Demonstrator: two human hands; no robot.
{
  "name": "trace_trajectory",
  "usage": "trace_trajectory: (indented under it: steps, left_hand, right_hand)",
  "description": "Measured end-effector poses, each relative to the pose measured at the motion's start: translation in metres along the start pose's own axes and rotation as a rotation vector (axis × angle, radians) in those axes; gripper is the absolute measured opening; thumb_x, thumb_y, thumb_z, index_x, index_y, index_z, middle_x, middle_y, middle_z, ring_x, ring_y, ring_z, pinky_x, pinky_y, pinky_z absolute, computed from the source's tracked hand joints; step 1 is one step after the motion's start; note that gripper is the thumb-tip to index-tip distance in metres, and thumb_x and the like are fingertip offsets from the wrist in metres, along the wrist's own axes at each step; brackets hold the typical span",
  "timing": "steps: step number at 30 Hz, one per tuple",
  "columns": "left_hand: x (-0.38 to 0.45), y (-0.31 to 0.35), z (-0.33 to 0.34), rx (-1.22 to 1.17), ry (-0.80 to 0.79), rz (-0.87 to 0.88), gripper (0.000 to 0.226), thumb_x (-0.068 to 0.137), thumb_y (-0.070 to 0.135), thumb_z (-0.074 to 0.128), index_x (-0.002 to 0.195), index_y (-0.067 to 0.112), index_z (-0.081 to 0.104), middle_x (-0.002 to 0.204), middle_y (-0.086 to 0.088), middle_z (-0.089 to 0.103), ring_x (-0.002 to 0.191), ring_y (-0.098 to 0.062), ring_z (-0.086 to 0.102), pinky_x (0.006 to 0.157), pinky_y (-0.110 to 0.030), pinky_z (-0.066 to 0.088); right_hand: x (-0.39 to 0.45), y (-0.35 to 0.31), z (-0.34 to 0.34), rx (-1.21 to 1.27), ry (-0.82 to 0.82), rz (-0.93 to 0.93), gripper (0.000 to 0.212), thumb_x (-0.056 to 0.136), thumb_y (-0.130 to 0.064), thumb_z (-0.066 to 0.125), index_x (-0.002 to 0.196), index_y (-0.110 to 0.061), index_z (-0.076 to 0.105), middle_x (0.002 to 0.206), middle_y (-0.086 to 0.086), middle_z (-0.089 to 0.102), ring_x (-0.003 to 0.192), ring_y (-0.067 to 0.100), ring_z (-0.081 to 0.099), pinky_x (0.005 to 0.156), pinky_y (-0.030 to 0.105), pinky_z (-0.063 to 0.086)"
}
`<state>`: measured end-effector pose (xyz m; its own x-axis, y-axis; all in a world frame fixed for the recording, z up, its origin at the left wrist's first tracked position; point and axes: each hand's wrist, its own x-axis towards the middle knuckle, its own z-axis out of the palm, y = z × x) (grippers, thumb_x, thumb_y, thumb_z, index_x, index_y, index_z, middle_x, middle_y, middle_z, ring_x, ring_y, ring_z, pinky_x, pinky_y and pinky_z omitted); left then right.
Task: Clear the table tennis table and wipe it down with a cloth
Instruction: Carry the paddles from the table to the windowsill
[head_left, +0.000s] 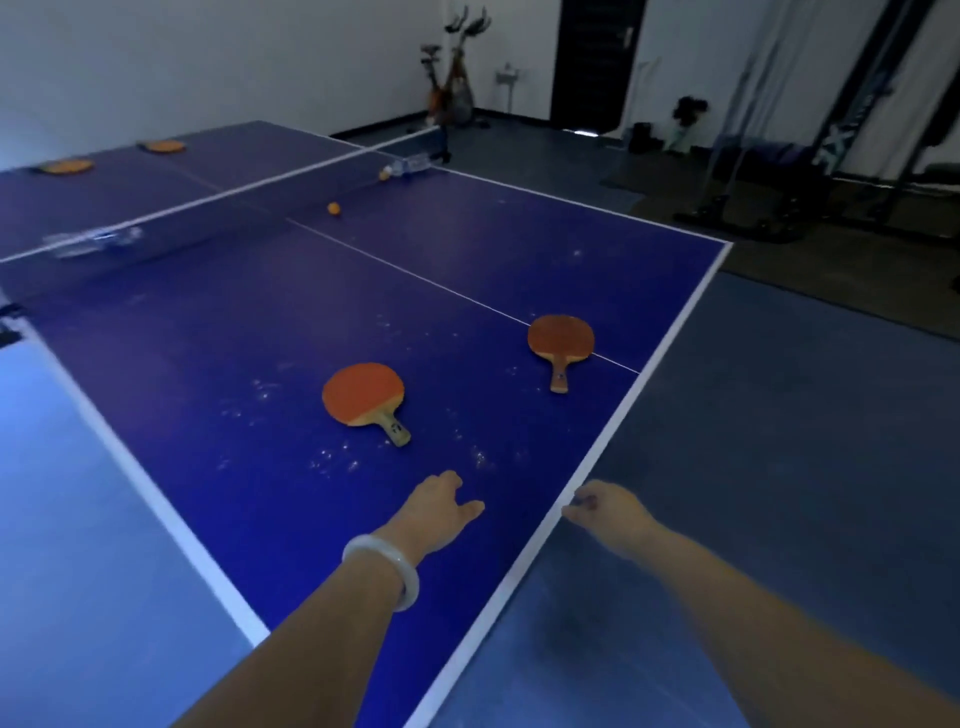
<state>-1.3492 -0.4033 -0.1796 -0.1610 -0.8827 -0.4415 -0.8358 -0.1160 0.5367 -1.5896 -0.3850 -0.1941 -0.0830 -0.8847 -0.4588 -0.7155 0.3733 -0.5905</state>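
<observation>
Left hand (441, 506) is hovering low over the surface (218, 364), fingers loosely spread, holding nothing. Right hand (605, 506) is resting at the surface edge, fingers curled; contents cannot be told. Nearest paddle (363, 397) is lying just beyond the left hand, handle pointing back toward it. Second paddle (561, 340) is lying farther right.

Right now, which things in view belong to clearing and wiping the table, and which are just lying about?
Job: two near paddles, two far paddles, two orange balls, plastic bottles, table tennis table.

Bystanders: exercise bikes, weight rack.
</observation>
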Motion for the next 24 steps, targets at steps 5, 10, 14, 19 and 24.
trace_trajectory:
  steps: [5, 10, 14, 19, 24]
  left_hand:
    - [0.002, 0.021, 0.011, -0.061, 0.097, -0.074, 0.060, 0.097, 0.041, 0.054, 0.145, 0.010, 0.035, 0.141, -0.010, 0.044, 0.122, -0.024, 0.050, 0.098, -0.032, 0.045]
    - [0.044, 0.036, 0.009, -0.071, 0.142, -0.069, 0.056, 0.098, 0.040, 0.052, 0.142, 0.009, 0.037, 0.141, -0.010, 0.043, 0.116, -0.021, 0.050, 0.095, -0.031, 0.044]
    - [0.098, 0.048, 0.004, -0.088, 0.148, -0.049, 0.058, 0.098, 0.041, 0.051, 0.145, 0.010, 0.034, 0.144, -0.008, 0.039, 0.119, -0.022, 0.050, 0.087, -0.025, 0.040]
    - [0.158, 0.056, 0.004, -0.050, 0.170, -0.039, 0.064, 0.097, 0.043, 0.053, 0.147, 0.011, 0.031, 0.146, -0.007, 0.035, 0.124, -0.022, 0.047, 0.104, -0.037, 0.043]
    - [0.200, 0.050, 0.011, 0.161, 0.178, -0.088, 0.076, 0.095, 0.051, 0.049, 0.153, 0.017, 0.015, 0.160, -0.006, 0.014, 0.147, -0.025, 0.016, 0.117, -0.047, 0.025]
  right_hand:
    - [0.032, -0.001, -0.020, -0.033, -0.088, -0.066, 0.052, 0.095, -0.034, 0.061, 0.137, -0.006, 0.048, 0.128, 0.008, 0.054, 0.113, 0.021, 0.054, 0.089, 0.023, 0.042]
    - [0.076, -0.016, -0.033, -0.045, -0.131, -0.122, 0.051, 0.096, -0.034, 0.059, 0.138, -0.008, 0.046, 0.116, 0.005, 0.057, 0.097, 0.014, 0.052, 0.085, 0.023, 0.043]
    - [0.117, -0.020, -0.053, -0.071, -0.114, -0.112, 0.051, 0.097, -0.035, 0.057, 0.139, -0.009, 0.045, 0.117, 0.005, 0.058, 0.096, 0.012, 0.053, 0.086, 0.023, 0.044]
    - [0.173, -0.023, -0.077, -0.079, -0.077, -0.044, 0.052, 0.097, -0.036, 0.058, 0.140, -0.009, 0.044, 0.105, 0.000, 0.056, 0.100, 0.013, 0.053, 0.092, 0.027, 0.045]
    - [0.223, -0.023, -0.073, -0.046, -0.065, 0.013, 0.060, 0.095, -0.039, 0.059, 0.143, -0.008, 0.039, 0.128, 0.008, 0.055, 0.117, 0.022, 0.053, 0.097, 0.032, 0.044]
